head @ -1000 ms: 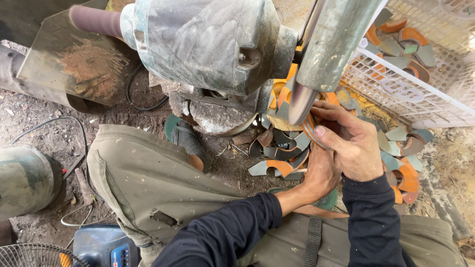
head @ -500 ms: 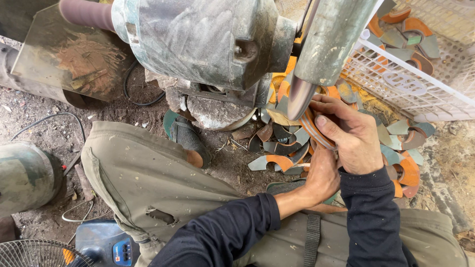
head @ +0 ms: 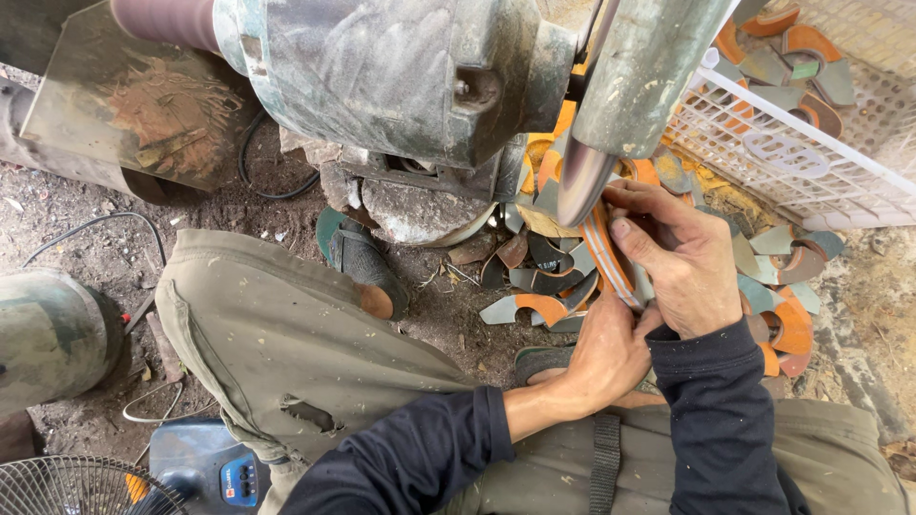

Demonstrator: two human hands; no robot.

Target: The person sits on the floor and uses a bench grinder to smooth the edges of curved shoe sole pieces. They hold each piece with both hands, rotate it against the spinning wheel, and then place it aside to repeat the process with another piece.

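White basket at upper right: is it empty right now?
No. The white basket holds several curved orange and grey metal pieces, with more of them piled on the ground beside the right hand.

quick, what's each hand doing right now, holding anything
Left hand: closed on the lower end of the curved orange metal piece.
Right hand: closed on the same piece, pressing it to the grinding wheel.

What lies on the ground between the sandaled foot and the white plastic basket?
In the head view, a pile of curved metal pieces, grey and orange, covers the ground between the sandaled foot and the white plastic basket. Both hands work above it.
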